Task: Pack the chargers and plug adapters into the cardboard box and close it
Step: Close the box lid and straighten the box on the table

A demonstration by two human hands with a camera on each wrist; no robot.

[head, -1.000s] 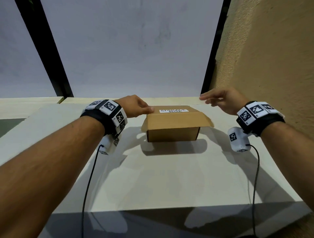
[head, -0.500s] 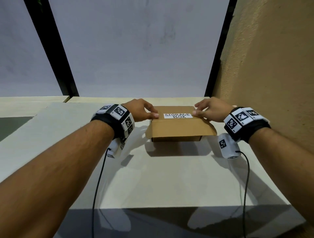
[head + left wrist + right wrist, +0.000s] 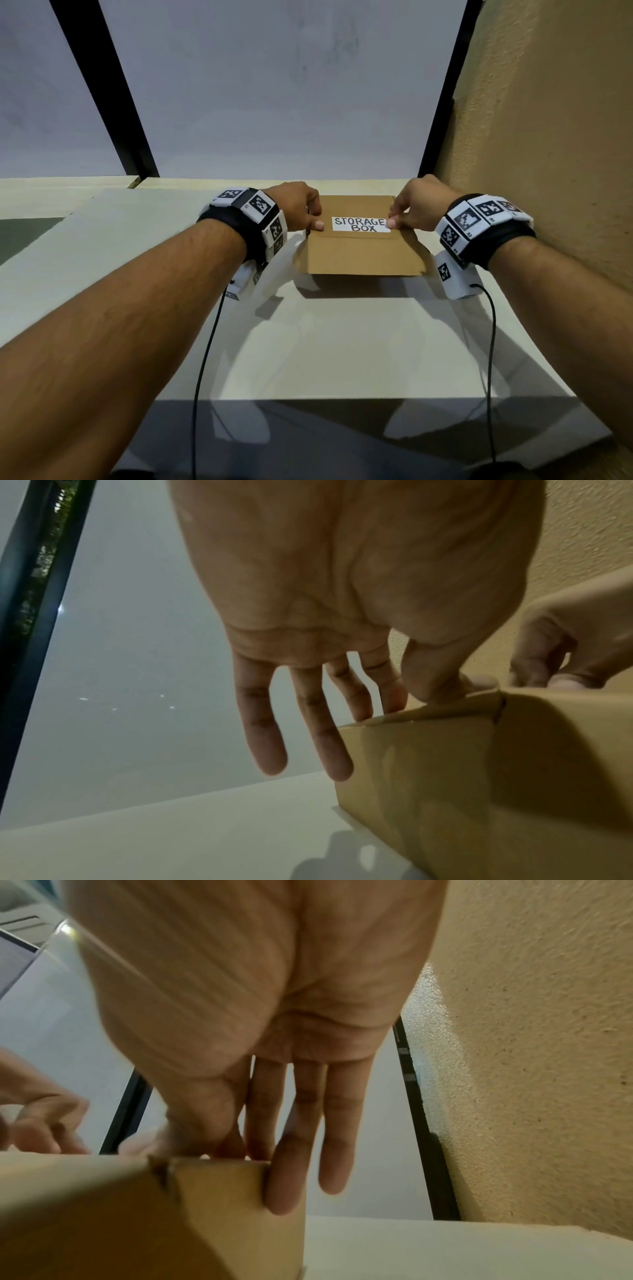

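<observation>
Two hands work the cardboard box (image 3: 363, 246), which sits on the white table (image 3: 342, 342) toward its far edge, lid folded down. The left hand (image 3: 298, 205) lies on the box's left top edge, thumb pressing the lid, fingers straight down the side. The right hand (image 3: 418, 205) mirrors it on the right edge, thumb at the "STORAGE BOX" label (image 3: 361, 224). The box is probably light, stiff and crushable, best held by both side walls.
</observation>
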